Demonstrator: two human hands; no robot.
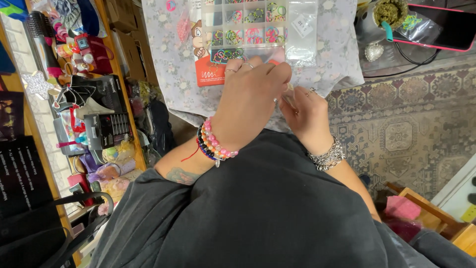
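Fingers of the left hand (248,99) and right hand (305,114) are meeting over the edge of the floral cloth (173,59), both pinching a small clear thing (288,95), pale and see-through, too blurred to identify further. It is sitting between the two hands, just below the clear compartment box (248,25) that is showing bright little elastic rings. Beaded bracelets (213,141) are circling the left wrist.
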